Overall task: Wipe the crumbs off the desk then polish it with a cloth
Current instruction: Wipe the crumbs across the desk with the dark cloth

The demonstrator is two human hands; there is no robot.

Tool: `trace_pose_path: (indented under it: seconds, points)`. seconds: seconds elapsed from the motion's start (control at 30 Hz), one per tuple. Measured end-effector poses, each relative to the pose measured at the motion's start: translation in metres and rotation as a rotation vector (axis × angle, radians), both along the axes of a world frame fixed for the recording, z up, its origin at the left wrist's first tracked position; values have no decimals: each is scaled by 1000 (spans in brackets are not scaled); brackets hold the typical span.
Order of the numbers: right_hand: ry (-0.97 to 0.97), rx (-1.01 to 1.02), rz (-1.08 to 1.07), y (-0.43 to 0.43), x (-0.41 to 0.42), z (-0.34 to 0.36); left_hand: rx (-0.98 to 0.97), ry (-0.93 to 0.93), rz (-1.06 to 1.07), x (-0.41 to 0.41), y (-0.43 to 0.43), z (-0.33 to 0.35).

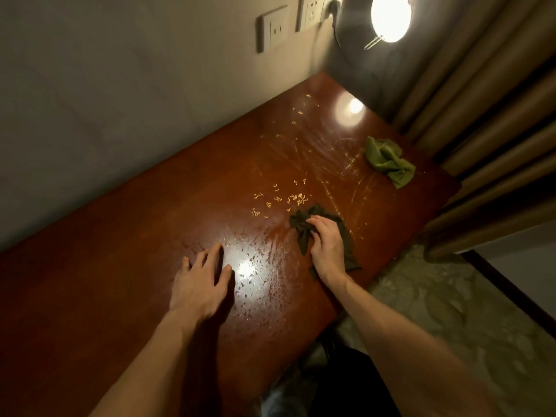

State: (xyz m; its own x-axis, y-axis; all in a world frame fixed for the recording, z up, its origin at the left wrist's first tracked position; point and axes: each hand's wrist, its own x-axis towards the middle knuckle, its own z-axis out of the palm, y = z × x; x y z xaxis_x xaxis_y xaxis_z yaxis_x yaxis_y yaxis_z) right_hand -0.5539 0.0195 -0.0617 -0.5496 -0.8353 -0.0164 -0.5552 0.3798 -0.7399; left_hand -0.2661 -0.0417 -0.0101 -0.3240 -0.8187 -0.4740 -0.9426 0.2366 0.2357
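Observation:
A glossy reddish-brown desk [126,242] runs from the lower left to the upper right. Pale crumbs [281,200] lie scattered across its middle, with a thinner trail toward the far end. My right hand [326,246] presses a dark crumpled cloth [302,225] onto the desk just below the main crumb cluster, fingers curled into the fabric. My left hand [201,284] rests flat on the desk to the left, fingers spread, holding nothing. Wet smears and droplets shine on the wood between my hands. A second, light green cloth [388,162] lies bunched near the desk's right edge.
A lit round lamp [390,17] hangs above the far end, its cord plugged into wall sockets [311,13]. Brown curtains [493,121] hang close along the desk's right side. The wall borders the left edge. Patterned carpet [436,296] lies below on the right.

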Motion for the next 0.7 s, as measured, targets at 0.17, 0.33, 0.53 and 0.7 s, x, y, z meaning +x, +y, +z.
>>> trace_pose_path:
  seconds: [0.17,0.33,0.53,0.7]
  points:
    - [-106,-122,-81,-23,-4,42,-38,43,21,-6,-25,2]
    - [-166,-205,-147,-66,-35,76,-84,83,53,-40,-64,6]
    - [-170,-242,-220,-156,-85,87,-169,65,81,-84,-140,-5]
    - [-73,-297,-177,-247,-132,81,-266,113,30,-122,-219,-27]
